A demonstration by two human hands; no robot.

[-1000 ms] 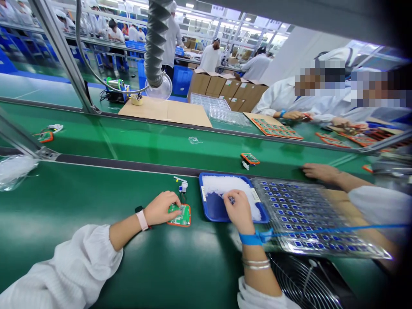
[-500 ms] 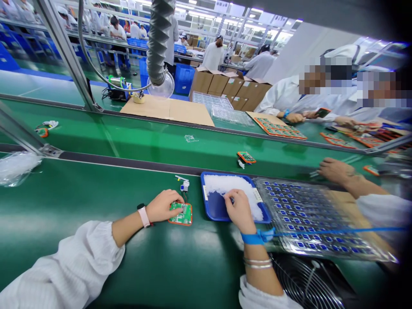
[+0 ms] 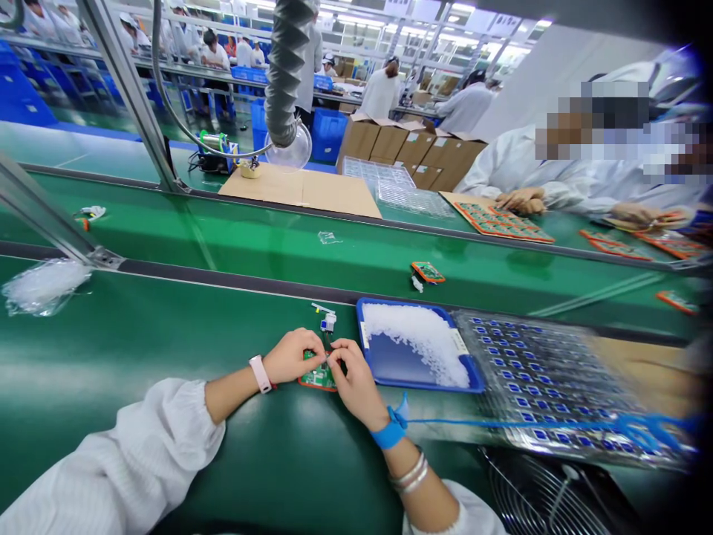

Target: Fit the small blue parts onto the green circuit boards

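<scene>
my left hand (image 3: 292, 357) and right hand (image 3: 356, 379) meet over the green circuit board (image 3: 315, 377), fingertips bent close together; i cannot tell whether either pinches anything. the board lies between them on the green bench (image 3: 267, 464), orange rim showing. right of it sits a blue tray (image 3: 390, 364) of white granules (image 3: 412, 327). just beyond the board is a white connector (image 3: 328, 321); farther, another board (image 3: 428, 271).

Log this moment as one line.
left hand: on green circuit board | right hand: at board's right edge | blue tray: right of board, small white pieces inside
</scene>
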